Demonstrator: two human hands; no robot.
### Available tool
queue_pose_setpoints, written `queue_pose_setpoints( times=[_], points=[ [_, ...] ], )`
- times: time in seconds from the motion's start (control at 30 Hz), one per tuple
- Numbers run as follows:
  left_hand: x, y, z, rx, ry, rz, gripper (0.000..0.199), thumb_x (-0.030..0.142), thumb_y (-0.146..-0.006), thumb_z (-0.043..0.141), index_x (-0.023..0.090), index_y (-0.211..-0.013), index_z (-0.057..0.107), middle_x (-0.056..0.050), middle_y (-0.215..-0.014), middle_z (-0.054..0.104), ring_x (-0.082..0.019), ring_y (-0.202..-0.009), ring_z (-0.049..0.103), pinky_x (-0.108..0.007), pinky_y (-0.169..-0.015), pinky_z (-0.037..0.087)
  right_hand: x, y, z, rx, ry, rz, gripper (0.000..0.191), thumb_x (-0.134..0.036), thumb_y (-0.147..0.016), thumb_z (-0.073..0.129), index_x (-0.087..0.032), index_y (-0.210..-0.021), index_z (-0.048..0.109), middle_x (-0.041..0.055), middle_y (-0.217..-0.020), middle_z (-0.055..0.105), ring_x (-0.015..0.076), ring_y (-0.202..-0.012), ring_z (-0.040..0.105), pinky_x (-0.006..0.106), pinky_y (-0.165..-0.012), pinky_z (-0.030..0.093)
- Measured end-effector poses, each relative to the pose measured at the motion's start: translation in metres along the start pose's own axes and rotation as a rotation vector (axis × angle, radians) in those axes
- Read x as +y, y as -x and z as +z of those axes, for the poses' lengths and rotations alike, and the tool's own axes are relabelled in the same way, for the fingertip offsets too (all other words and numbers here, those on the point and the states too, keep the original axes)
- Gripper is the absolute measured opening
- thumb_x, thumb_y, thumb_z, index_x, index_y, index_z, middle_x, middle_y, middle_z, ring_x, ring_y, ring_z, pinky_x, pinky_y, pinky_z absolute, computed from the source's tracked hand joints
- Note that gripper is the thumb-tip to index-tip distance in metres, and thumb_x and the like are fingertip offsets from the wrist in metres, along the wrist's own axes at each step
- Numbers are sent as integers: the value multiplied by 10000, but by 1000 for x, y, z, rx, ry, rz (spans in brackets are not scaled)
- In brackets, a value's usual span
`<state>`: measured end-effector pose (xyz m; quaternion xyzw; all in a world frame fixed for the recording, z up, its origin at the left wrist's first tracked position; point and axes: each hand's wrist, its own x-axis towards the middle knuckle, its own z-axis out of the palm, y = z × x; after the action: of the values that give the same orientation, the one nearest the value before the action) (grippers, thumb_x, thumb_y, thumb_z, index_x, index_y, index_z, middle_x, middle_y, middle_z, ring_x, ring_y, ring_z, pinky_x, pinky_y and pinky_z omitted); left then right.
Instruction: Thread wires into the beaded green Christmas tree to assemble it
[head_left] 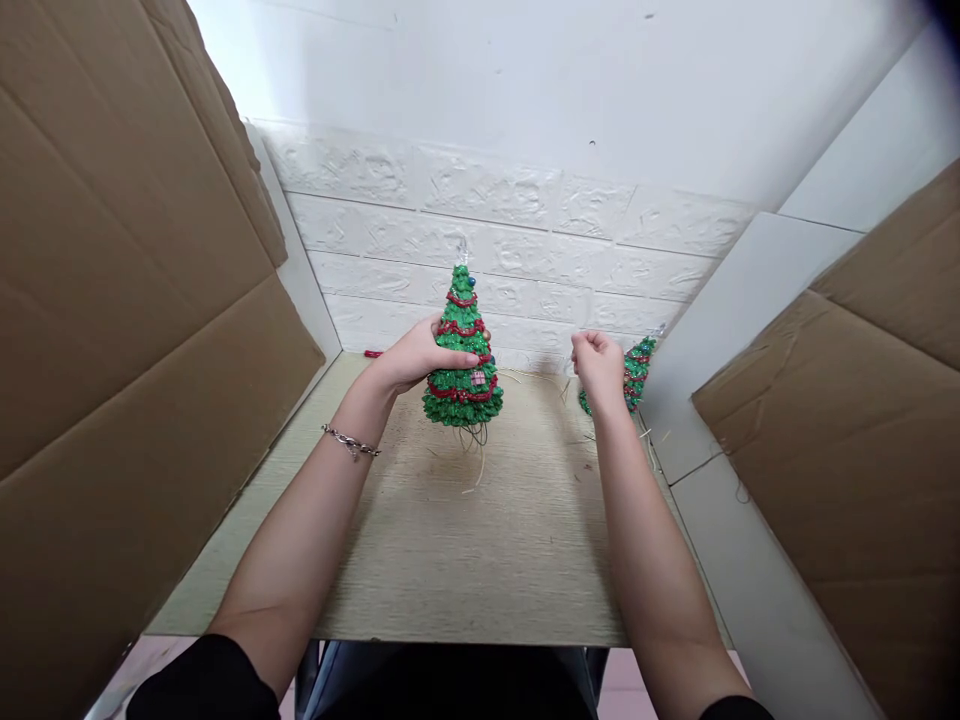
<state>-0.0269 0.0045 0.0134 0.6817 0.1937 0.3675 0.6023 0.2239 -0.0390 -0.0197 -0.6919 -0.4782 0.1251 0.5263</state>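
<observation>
My left hand (416, 357) grips a small decorated Christmas tree (463, 405) from its left side, with the thumb across its front. The tree is green with red garlands, small ornaments and a clear tip, and it stands upright. Thin loose wires (472, 436) hang out beneath its base. To the right, my right hand (598, 362) is raised with its fingers closed in a pinch; whatever they hold, if anything, cannot be made out. Partly hidden behind this hand, a second green Christmas tree (637, 372) leans by the right wall.
Thin strands and scraps (564, 390) lie on the wooden table (480, 560). Near the back left is a red object (373, 353). Cardboard panels (135, 300) flank the left side, another cardboard sheet (847, 420) the right. A white brick-patterned wall (487, 190) closes off the back.
</observation>
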Motion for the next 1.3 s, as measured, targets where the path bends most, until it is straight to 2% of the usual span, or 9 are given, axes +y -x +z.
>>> queue_pose_setpoints(
  times=[0.1, 0.23, 0.4, 0.53, 0.63, 0.9, 1.03, 1.2, 1.3],
  points=[
    [-2, 1, 3, -95, 15, -54, 508, 211, -526, 842, 120, -964, 602, -82, -940, 636, -205, -849, 617, -375, -806, 499, -14, 6, -2, 16, -476, 94, 155, -224, -925, 413, -180, -782, 373, -50, -602, 445, 84, -440, 398, 160, -424, 293],
    [-5, 2, 8, -202, -26, -109, 536, 217, -510, 845, 123, -984, 614, -95, -956, 658, -227, -862, 630, -403, -823, 499, -32, 17, 0, -112, -731, 168, 135, -197, -939, 422, -183, -823, 356, -61, -580, 461, 73, -423, 408, 144, -415, 304],
    [-7, 2, 14, -354, -95, -109, 553, 216, -521, 832, 133, -1026, 621, -103, -995, 675, -253, -905, 639, -405, -825, 512, -45, 29, 12, -330, -709, 161, 173, -213, -953, 456, -179, -813, 359, -38, -610, 526, 69, -453, 464, 132, -445, 349],
    [-9, 2, 16, -461, -75, -46, 540, 208, -557, 820, 152, -1055, 618, -102, -1037, 671, -250, -942, 638, -388, -829, 521, -46, 35, 23, -394, -615, 91, 153, -198, -902, 512, -159, -783, 424, -39, -608, 518, 70, -489, 493, 136, -482, 402],
    [-11, 1, 16, -460, -78, -52, 602, 210, -558, 827, 162, -1114, 602, -114, -1080, 663, -266, -972, 635, -394, -829, 522, -44, 37, 27, -432, -615, 44, 184, -263, -825, 617, -144, -769, 488, -33, -634, 521, 80, -529, 517, 150, -509, 444],
    [-10, 2, 14, -464, -94, -54, 547, 209, -570, 820, 165, -1073, 610, -97, -1038, 667, -235, -924, 636, -357, -795, 524, -41, 35, 25, -252, -714, 25, 171, -280, -792, 609, -145, -821, 508, -50, -622, 490, 62, -443, 448, 143, -419, 357],
    [-10, 3, 14, -478, -46, -54, 524, 207, -560, 818, 154, -1042, 620, -100, -1026, 666, -228, -911, 633, -351, -793, 521, -44, 37, 28, -296, -767, 20, 239, -334, -795, 627, -160, -827, 466, -36, -677, 531, 63, -460, 461, 144, -433, 372],
    [-12, 2, 14, -503, -17, -67, 559, 207, -565, 810, 153, -1087, 617, -115, -1063, 658, -236, -931, 630, -346, -781, 515, -44, 39, 31, -349, -662, -7, 195, -318, -774, 595, -144, -787, 509, -39, -637, 504, 50, -414, 366, 153, -395, 280],
    [-12, 2, 14, -497, -37, -78, 576, 221, -559, 810, 143, -1095, 614, -126, -1085, 655, -247, -950, 626, -344, -779, 512, -38, 38, 32, -412, -586, 41, 267, -400, -726, 596, -142, -747, 529, -22, -638, 515, 66, -453, 397, 159, -419, 300]
  ],
)
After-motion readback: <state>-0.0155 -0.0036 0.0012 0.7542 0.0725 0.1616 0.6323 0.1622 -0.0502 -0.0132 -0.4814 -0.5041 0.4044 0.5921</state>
